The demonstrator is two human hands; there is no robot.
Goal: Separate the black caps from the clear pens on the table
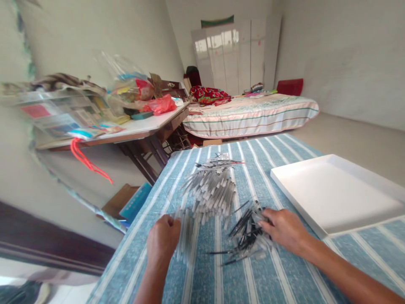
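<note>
My left hand (163, 236) is closed at the edge of a blurred bunch of clear, slender pen barrels (186, 238), with its thumb and fingers against them. My right hand (281, 228) pinches at the right side of a loose heap of thin black and clear pen parts (248, 232). What lies between those fingertips is too small to make out. Beyond both hands, a larger pile of translucent pen barrels (213, 190) lies roughly lined up, with thin dark pieces (218, 162) across its far end.
A shallow white tray (335, 190) rests at the right on the blue striped tablecloth (205, 278). A cluttered desk (142, 128) stands at the left, with a red cord (90, 162) hanging off it. A bed (249, 116) is behind the table.
</note>
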